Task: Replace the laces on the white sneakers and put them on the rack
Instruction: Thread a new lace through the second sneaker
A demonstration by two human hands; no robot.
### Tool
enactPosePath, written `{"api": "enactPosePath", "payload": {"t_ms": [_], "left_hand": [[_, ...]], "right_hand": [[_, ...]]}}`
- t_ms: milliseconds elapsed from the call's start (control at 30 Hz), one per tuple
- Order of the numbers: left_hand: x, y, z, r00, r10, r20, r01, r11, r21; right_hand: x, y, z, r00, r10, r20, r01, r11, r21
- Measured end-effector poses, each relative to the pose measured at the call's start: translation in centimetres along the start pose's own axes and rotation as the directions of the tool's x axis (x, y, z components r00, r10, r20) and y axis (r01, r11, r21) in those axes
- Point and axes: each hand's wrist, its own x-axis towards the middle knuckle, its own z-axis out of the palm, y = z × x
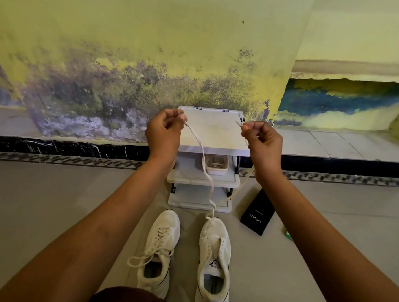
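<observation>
Peeling yellow-green wall, stained dark along its foot, backs a grey tiled floor (pixel 50 200) on which we sit, and from the head view we look down over both outstretched arms.

We judge the lace (pixel 203 155) light, limp and flat, with no stiffness except at its tips, so it is best taken where we have it now, near the ends. Our left hand (pixel 164 131) pinches one end between thumb and curled fingers, and our right hand (pixel 262 140) pinches the other end in the same way; both grips are closed on the lace. It hangs slack from the hands down to the toe end of the right sneaker (pixel 214 259), where it passes through the lowest eyelets. A steady, even pull should level the two ends; a jerk could draw one side out.

That sneaker is white with dark trim and a logo on the tongue, its upper eyelets bare. Just beside it, the left sneaker (pixel 161 249) is already laced, a loop trailing to the floor. Both point towards the small white rack (pixel 206 177) near the wall, which carries a shallow tray (pixel 216 169). A black box (pixel 256 212) lies near the rack.
</observation>
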Motion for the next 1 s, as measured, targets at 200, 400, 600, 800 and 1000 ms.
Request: {"api": "enactPosePath", "payload": {"t_ms": [200, 400, 600, 800, 1000], "left_hand": [[-1.3, -1.6, 0.2, 0.934, -0.230, 0.273, 0.192, 0.969, 0.158], [-1.8, -1.0, 0.6, 0.911, -0.197, 0.362, 0.160, 0.979, 0.130], [-2.5, -0.6, 1.1, 0.877, -0.229, 0.423, 0.222, 0.973, 0.066], [-2.7, -0.1, 1.3, 0.879, -0.247, 0.408, 0.270, 0.963, 0.003], [-2.7, 0.1, 1.1, 0.858, -0.289, 0.423, 0.320, 0.947, -0.001]], "right_hand": [[-1.0, 1.1, 0.7, 0.959, 0.235, 0.161, -0.226, 0.972, -0.068], [-1.6, 0.9, 1.3, 0.910, 0.363, 0.200, -0.381, 0.923, 0.060], [-2.1, 0.7, 1.8, 0.891, 0.369, 0.264, -0.418, 0.894, 0.161], [-2.4, 0.6, 2.5, 0.901, 0.313, 0.301, -0.364, 0.922, 0.129], [-2.4, 0.8, 2.7, 0.912, 0.269, 0.311, -0.314, 0.943, 0.105]]}}
